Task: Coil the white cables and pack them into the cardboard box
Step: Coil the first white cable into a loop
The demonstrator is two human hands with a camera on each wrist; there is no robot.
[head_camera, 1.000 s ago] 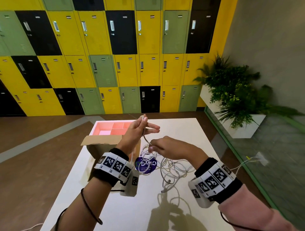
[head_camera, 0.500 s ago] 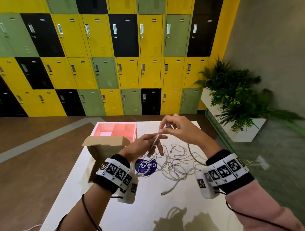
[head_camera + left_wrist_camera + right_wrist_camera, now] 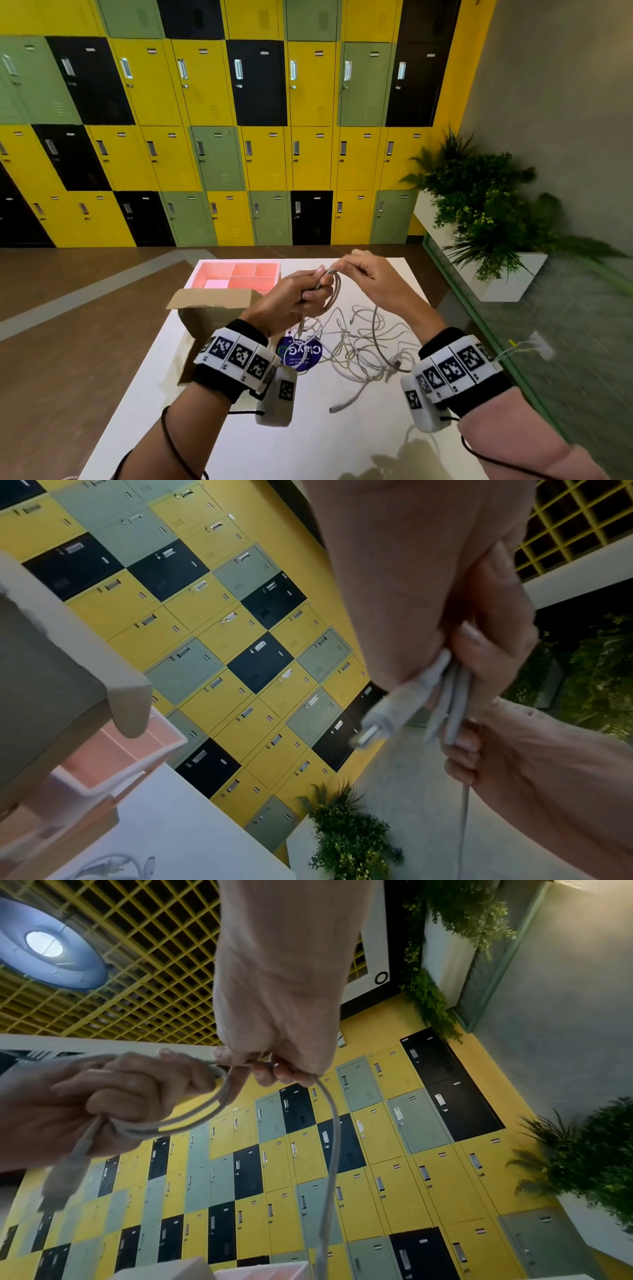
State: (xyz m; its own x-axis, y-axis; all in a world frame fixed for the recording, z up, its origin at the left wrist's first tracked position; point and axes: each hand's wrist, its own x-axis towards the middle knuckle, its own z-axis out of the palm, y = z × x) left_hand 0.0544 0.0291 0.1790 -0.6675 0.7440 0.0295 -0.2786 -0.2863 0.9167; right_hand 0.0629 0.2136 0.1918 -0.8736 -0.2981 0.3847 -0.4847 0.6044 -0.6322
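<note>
My left hand [image 3: 301, 294] is raised above the table and grips a small coil of white cable [image 3: 334, 291], its plug end [image 3: 373, 729] sticking out below the fist. My right hand [image 3: 363, 274] pinches the same cable [image 3: 329, 1150] just right of the left hand, the loose length hanging down from its fingers. A tangle of more white cables [image 3: 370, 346] lies on the white table [image 3: 308, 442] under both hands. The open cardboard box [image 3: 215, 308] stands left of my left hand, its flap up.
A pink compartment tray [image 3: 236, 277] sits behind the box at the table's far edge. A round blue sticker [image 3: 301, 354] lies on the table by the cables. Lockers [image 3: 239, 137] fill the far wall; a planter [image 3: 486, 233] stands to the right.
Both hands have risen and come together. My right hand has brought another loop of cable round to the left hand, which now holds several turns in its fist.
</note>
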